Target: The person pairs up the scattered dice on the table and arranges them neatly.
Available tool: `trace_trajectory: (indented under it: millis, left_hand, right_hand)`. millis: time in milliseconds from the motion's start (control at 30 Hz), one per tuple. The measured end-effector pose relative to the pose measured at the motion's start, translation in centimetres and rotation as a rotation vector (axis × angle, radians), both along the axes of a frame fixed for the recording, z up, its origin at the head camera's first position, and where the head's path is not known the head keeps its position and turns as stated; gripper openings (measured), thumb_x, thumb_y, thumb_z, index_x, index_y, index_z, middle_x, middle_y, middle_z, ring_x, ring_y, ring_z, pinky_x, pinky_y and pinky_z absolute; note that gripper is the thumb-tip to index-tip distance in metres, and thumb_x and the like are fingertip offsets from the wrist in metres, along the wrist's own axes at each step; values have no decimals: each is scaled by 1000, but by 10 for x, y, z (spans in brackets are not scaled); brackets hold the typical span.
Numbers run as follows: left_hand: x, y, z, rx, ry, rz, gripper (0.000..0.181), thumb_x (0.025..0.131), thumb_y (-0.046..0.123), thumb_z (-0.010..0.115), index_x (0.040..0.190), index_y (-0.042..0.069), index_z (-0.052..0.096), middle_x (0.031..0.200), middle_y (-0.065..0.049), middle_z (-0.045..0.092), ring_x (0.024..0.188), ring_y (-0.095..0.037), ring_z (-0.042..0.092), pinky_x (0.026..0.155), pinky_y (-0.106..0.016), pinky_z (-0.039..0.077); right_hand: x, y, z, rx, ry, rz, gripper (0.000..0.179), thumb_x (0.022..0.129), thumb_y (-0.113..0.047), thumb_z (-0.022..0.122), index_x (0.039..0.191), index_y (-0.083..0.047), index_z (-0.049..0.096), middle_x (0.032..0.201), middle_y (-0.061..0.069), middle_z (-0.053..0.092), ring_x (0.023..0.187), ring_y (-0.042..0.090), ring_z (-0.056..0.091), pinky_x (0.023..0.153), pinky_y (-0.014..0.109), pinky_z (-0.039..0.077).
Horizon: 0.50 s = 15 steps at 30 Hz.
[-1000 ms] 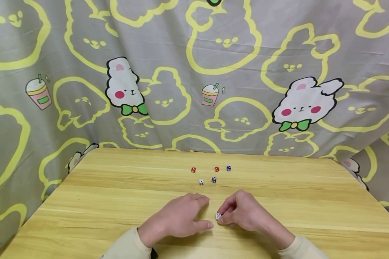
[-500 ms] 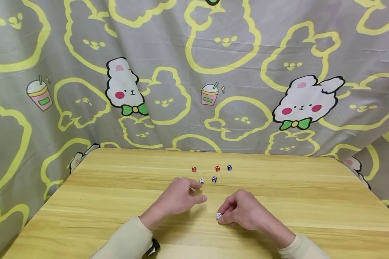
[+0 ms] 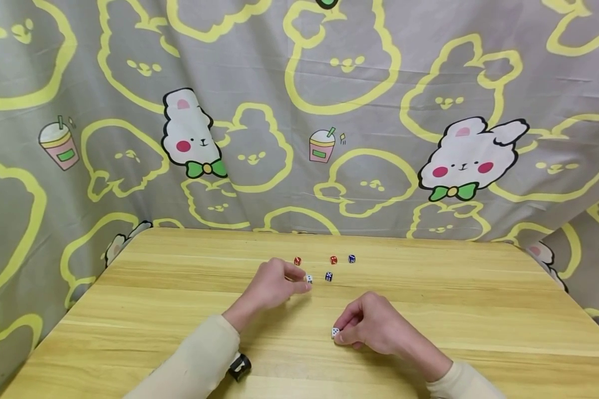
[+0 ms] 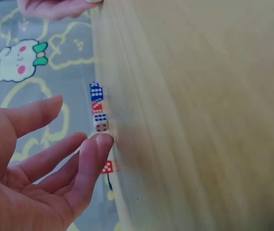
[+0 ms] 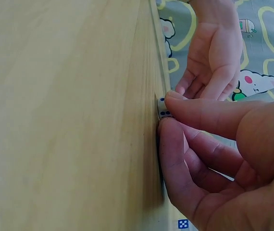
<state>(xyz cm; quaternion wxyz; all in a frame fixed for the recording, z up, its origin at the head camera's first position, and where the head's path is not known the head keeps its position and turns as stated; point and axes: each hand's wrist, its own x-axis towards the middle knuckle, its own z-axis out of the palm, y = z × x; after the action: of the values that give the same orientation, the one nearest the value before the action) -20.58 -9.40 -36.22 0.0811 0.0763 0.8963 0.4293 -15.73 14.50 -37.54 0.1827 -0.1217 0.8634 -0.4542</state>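
Nearest, a black object (image 3: pixel 239 367) hangs below the left sleeve (image 3: pixel 197 354), left of the table's middle; the right sleeve (image 3: pixel 461 381) comes in from the right. The person's right hand (image 3: pixel 376 327) pinches the held white die (image 3: pixel 335 332) between thumb and forefinger, at the tabletop about midway between the table's left and right edges. The thumb and fingers cover part of it. A face with 5 dark pips is turned up toward the head camera; being a cube, the die has no long axis.

Farther on, the left hand (image 3: pixel 269 285) reaches over the table (image 3: pixel 130 310), thumb and fingers spread apart around the far white die (image 3: pixel 309 279); contact cannot be told. The fingers partly block its left side; the left wrist view shows 1 face with dark pips and 1 with red. Just right of it sits the front blue die (image 3: pixel 329 276).

Behind these 2, near the far edge, lie the left red die (image 3: pixel 297 261), the right red die (image 3: pixel 333 260) and, just beside the latter, the back blue die (image 3: pixel 351 259). Beyond that edge hangs a grey curtain (image 3: pixel 274 72) printed with yellow outlines and white rabbits.
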Motion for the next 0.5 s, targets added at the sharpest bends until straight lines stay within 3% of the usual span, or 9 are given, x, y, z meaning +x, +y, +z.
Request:
trace_trajectory:
  millis: [167, 333, 500]
  left_hand:
    - [-7, 3, -1, 24, -33, 53, 28, 90, 21, 86, 114, 8, 81, 111, -4, 80, 95, -16, 69, 79, -29, 55]
    - [-12, 6, -2, 41, -53, 82, 30, 88, 16, 87, 115, 4, 80, 105, -5, 78, 84, -16, 69, 71, -26, 55]
    - [-16, 10, -3, 27, -53, 97, 28, 88, 15, 87, 113, 5, 80, 104, -4, 78, 87, -16, 68, 75, -27, 55]
  right_hand:
    - [0, 0, 0, -2, -5, -1, 12, 81, -9, 91, 84, -9, 80, 71, 1, 73, 61, 13, 67, 59, 32, 59]
    - [0, 0, 0, -6, -2, -2, 12, 80, -9, 92, 83, -9, 80, 70, 1, 73, 60, 13, 67, 59, 33, 59]
    - [0, 0, 0, -2, 0, -6, 12, 80, -9, 92, 83, -9, 80, 69, 1, 73, 60, 12, 66, 59, 33, 59]
